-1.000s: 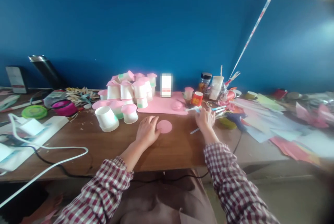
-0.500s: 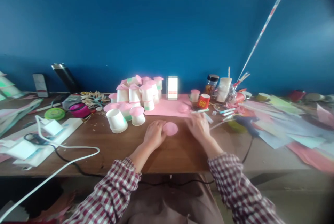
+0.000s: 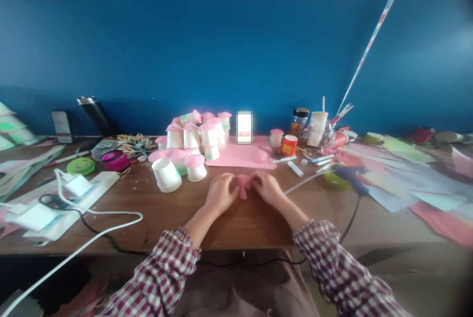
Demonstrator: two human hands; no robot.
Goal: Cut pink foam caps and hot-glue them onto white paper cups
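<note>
Left hand, right hand, fingers of both gripping one pink paper piece, one red cup

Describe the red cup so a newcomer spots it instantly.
On the brown desk, find the pink sheet. Beside its right end stands the red cup; yellow markings and an open white top set it apart from the pink-topped cup beside it.

Illumination: moderate. Wall: pale glare at 2 o'clock. Papers at 3 o'clock: blurred, stretched. Below table, 8 o'clock: deep shadow. White block: pixelated.
</note>
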